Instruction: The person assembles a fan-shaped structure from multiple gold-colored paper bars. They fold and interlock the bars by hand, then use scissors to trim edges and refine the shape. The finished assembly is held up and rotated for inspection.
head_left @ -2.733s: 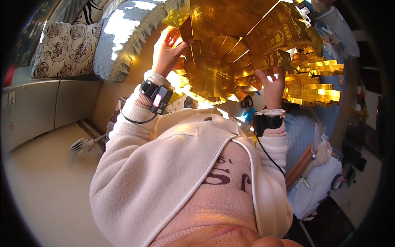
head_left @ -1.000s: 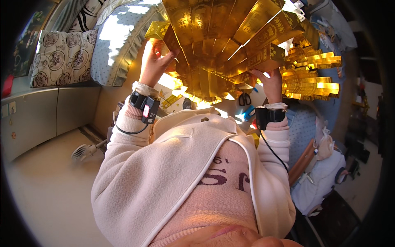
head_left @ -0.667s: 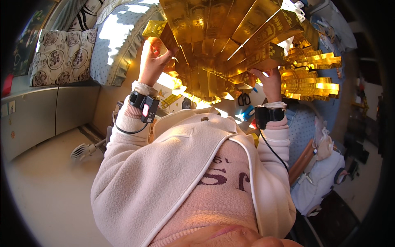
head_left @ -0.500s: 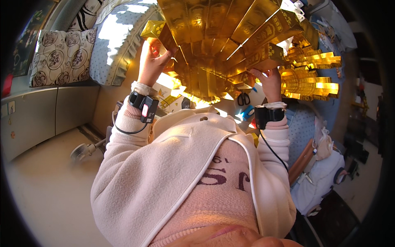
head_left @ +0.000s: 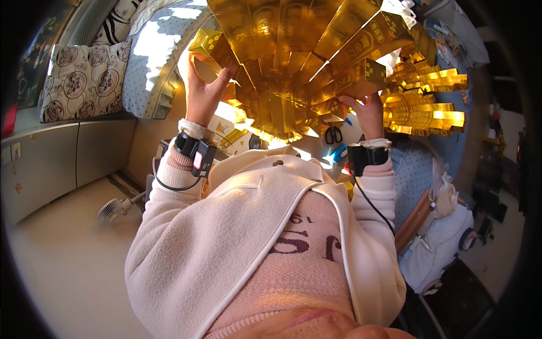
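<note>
A big fan-shaped cluster of folded gold paper bars point(head_left: 299, 62) fills the top middle of the view, held up in front of me. My left hand point(head_left: 203, 93) grips a gold bar at the cluster's left edge, fingers wrapped around its end. My right hand point(head_left: 367, 110) holds the cluster's lower right side from underneath. Both wrists carry black strap-on devices with cables. My pink fleece sleeves and jacket fill the lower centre.
A second stack of gold paper pieces point(head_left: 423, 101) sits to the right. Scissors point(head_left: 333, 134) and a blue item lie on the surface below. A patterned cushion point(head_left: 76, 85) and a pale blue quilt point(head_left: 152, 62) lie at left. Grey cabinets point(head_left: 51, 164) and a small white fan point(head_left: 110, 208) stand lower left.
The gold cluster has been lifted and turned closer to me. My left hand has shifted leftwards along its edge and now grips an outer bar; my right hand stays underneath.
</note>
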Tool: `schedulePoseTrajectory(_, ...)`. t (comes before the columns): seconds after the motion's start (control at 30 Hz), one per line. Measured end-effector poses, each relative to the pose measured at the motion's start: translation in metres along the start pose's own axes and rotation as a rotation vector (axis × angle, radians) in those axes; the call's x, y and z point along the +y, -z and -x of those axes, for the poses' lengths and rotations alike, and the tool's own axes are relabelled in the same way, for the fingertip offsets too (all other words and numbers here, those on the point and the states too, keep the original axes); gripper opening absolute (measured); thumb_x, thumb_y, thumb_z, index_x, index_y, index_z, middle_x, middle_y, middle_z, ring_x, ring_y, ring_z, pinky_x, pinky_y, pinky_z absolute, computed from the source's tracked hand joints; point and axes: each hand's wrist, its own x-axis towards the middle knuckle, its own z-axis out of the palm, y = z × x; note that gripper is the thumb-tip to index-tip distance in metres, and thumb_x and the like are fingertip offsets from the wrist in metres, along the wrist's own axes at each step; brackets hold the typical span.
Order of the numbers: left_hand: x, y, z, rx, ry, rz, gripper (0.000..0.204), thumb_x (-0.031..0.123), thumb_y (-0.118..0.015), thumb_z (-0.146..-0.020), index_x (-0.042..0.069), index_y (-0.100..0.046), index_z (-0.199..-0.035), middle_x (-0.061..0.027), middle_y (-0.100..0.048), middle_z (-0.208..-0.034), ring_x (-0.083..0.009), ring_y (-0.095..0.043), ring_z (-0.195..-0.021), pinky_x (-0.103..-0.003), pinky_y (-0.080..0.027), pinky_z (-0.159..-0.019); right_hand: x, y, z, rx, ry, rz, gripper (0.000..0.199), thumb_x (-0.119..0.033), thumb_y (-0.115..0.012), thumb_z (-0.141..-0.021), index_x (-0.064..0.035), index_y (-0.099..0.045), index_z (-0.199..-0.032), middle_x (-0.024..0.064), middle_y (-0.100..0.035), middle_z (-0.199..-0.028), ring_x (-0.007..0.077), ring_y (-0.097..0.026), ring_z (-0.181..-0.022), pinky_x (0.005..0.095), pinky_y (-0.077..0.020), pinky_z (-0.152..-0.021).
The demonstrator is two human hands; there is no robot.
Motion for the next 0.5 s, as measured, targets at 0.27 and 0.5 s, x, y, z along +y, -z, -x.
schedulePoseTrajectory(0.27, 0.083, -0.018, 0.003, 0.013, -0.762, -0.144, 0.054, 0.006, -0.069, -0.083, 0.007, -0.057, -0.136, -0.0161, -0.056, -0.140, -0.0373, -0.050, -0.136, -0.047, -0.040, -0.113, -0.012, 0.000, 0.001, -0.044, -0.160, -0.100, 0.049, -0.007, -0.085, -0.082, -0.0014, -0.059, -0.123, 0.0087, -0.072, -0.112, 0.0194, -0.071, -0.103, 0.0334, -0.0565, -0.091)
schedulePoseTrajectory(0.5, 0.128, -0.105, -0.021, -0.365, -0.849, -0.001, 0.055, 0.004, -0.068, -0.086, 0.013, -0.058, -0.140, -0.0096, -0.058, -0.144, -0.0333, -0.048, -0.140, -0.047, -0.040, -0.113, -0.018, 0.001, 0.001, -0.069, -0.111, -0.054, 0.063, -0.006, -0.085, -0.082, -0.0033, -0.052, -0.136, 0.0092, -0.069, -0.120, 0.0224, -0.069, -0.108, 0.0351, -0.0573, -0.093)
